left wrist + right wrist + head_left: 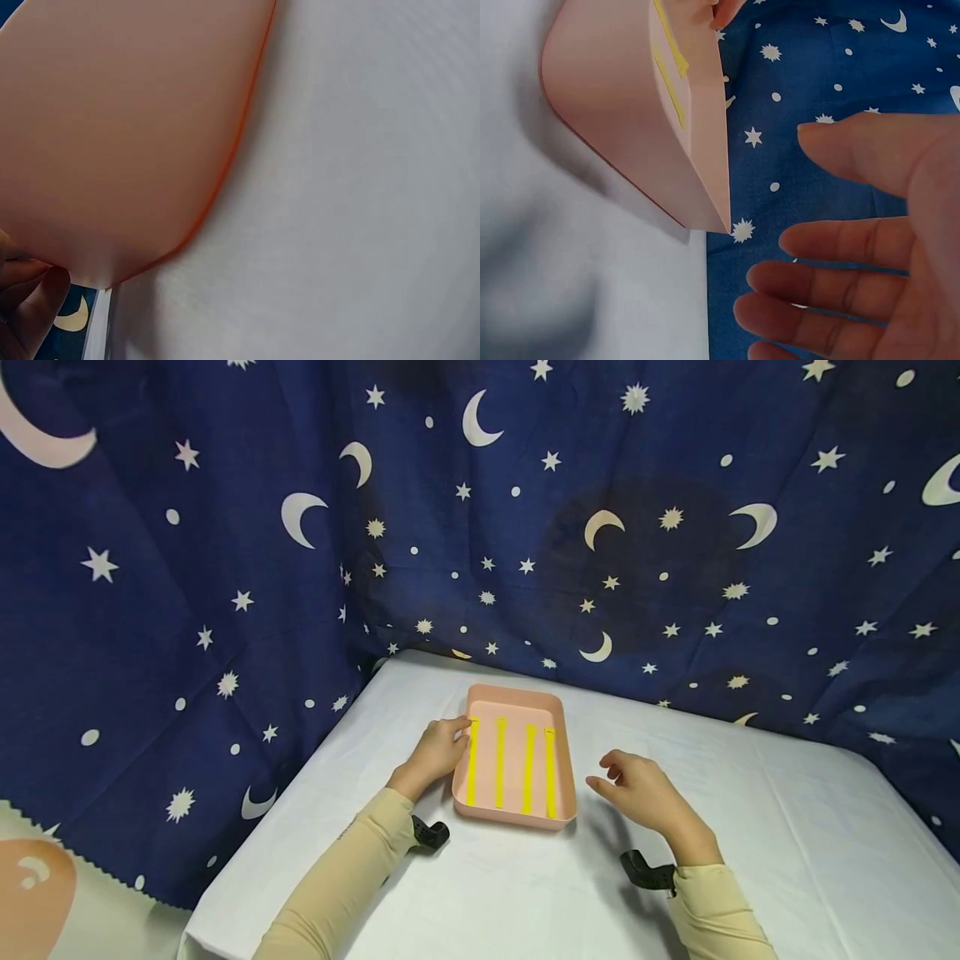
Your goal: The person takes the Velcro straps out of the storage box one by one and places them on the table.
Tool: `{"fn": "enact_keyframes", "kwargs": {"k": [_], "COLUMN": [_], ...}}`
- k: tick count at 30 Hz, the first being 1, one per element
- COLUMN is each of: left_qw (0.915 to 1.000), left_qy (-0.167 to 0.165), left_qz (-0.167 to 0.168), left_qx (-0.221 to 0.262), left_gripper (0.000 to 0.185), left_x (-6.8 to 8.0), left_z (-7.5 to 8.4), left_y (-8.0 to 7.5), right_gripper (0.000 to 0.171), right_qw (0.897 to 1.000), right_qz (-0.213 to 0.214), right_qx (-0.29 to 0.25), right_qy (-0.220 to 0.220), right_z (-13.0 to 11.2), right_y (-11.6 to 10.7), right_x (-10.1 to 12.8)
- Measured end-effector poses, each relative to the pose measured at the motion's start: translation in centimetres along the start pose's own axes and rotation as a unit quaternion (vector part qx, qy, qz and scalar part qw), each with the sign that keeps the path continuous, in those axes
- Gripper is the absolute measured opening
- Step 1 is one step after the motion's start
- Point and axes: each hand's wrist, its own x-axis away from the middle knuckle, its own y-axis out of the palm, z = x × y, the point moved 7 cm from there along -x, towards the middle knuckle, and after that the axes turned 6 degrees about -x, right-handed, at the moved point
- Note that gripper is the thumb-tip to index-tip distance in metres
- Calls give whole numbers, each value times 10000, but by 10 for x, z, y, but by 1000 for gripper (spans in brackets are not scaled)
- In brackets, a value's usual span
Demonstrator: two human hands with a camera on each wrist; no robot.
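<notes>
The shallow pink rectangular tray (514, 768) is at the middle of the head view, on a white cloth-covered table (510, 893), and four narrow yellow strips (500, 764) lie in it side by side. With my left hand (437, 748) I pinch the tray's left rim, close to the leftmost strip. My right hand (641, 789), right of centre, holds nothing; its fingers are loosely bent, apart from the tray. Dark-blue cloth (450, 460) with pale moons and stars fills the upper part.

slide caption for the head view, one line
Left hand grips a pink tray with four yellow strips; right hand hovers nearby.
</notes>
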Motion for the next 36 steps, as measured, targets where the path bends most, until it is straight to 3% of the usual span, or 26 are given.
{"fn": "enact_keyframes", "kwargs": {"k": [13, 29, 36], "left_qw": [9999, 10000, 9999], "left_qy": [-24, -63, 62], "left_qz": [86, 20, 102], "left_qx": [-56, 63, -120], "left_gripper": [34, 34, 33], "left_x": [-1, 4, 3], "left_z": [3, 3, 4], "left_y": [-1, 1, 0], "right_gripper": [30, 31, 33], "right_qw": [9998, 9982, 9983], "right_qz": [105, -89, -127], "right_qx": [-148, -586, -558], "right_qy": [20, 63, 53], "right_z": [-14, -49, -62], "right_y": [5, 33, 48], "right_x": [-6, -20, -31]}}
